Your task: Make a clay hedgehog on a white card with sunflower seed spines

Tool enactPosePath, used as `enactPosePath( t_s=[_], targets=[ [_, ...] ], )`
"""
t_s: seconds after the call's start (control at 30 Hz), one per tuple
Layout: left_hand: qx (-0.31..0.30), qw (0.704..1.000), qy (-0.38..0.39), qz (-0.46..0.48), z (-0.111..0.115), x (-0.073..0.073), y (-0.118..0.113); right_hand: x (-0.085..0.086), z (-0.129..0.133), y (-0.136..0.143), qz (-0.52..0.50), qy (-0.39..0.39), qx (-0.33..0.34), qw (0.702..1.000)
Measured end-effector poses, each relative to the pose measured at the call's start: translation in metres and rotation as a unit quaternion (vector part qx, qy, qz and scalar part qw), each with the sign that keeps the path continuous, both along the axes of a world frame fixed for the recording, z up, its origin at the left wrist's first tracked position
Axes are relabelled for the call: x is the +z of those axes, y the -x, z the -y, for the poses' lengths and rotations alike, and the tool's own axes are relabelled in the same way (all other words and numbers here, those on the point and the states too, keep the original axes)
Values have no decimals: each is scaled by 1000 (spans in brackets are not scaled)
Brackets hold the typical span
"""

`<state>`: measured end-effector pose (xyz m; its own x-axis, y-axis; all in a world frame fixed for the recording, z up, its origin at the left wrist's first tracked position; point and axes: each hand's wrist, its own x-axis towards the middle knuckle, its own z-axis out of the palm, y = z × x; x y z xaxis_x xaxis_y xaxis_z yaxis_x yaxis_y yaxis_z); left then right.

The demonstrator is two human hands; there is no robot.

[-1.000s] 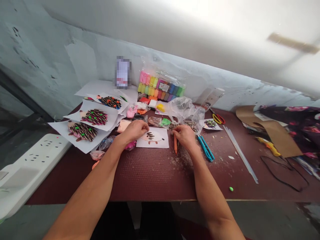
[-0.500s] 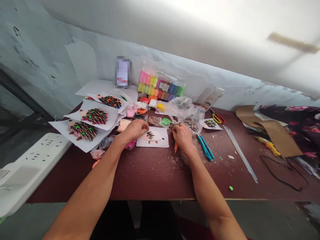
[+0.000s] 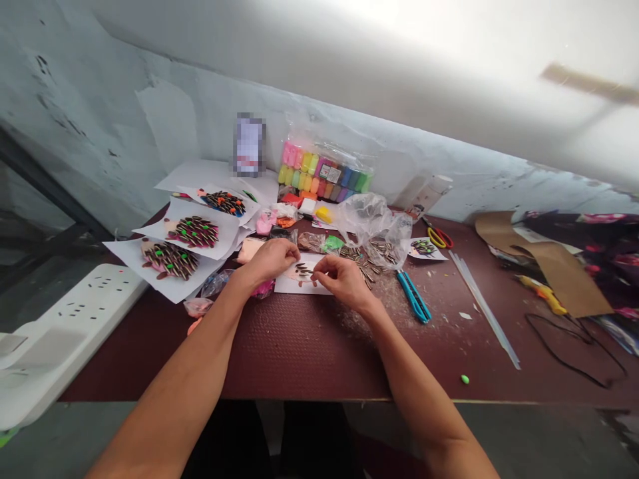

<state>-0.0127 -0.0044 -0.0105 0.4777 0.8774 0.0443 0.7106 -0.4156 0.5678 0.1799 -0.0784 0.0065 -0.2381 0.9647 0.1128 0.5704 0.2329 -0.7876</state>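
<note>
The right hand [image 3: 343, 278] hides the right part of the card [image 3: 289, 287], so the drawing on it is only partly seen. The phone [image 3: 249, 146] is covered by blurred squares, and its screen cannot be read. The power strip [image 3: 100, 299] is cut off at the left edge of the view, and the flowered cloth [image 3: 599, 246] at the right edge. Under the clear bag [image 3: 367, 219], the things are hard to make out.

The table [image 3: 309, 346] is dark red, with small crumbs on its surface around the cutter [image 3: 414, 299]. Behind it stands a pale wall [image 3: 224, 93] with worn patches, and the pack of coloured clay [image 3: 324, 173] leans there. Sheets with hedgehog pictures [image 3: 190, 233] lie overlapping at the left. At the right are the scissors [image 3: 439, 237], clear sticks [image 3: 486, 313] and a yellow glue gun [image 3: 544, 294].

The card lies flat between the two hands, with a few dark seeds [image 3: 303, 269] on it. The left hand [image 3: 277, 258] is at its upper left part, fingers curled and fingertips near together; whether they hold something, one cannot tell. The right hand reaches over the card from the right, thumb and forefinger close together beside the seeds. Whether a seed is between them is too small to tell. The loose pile [image 3: 367, 269] lies just beyond the right hand.
</note>
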Motion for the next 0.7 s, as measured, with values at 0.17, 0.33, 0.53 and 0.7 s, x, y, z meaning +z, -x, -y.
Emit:
enactPosePath(
  t_s=[0.17,0.33,0.53,0.7],
  targets=[
    [-7,1000,-7,7,-2,-2,0,-4,4,8,84,-66,14,994],
    [-11,1000,-8,8,-3,-3,0,-11,5,12,112,-92,0,989],
    [-9,1000,-15,9,-3,-5,0,-20,5,17,102,-102,-24,989],
    [-8,1000,-19,7,-3,-6,0,-24,3,17,104,-96,-28,990]
  ],
)
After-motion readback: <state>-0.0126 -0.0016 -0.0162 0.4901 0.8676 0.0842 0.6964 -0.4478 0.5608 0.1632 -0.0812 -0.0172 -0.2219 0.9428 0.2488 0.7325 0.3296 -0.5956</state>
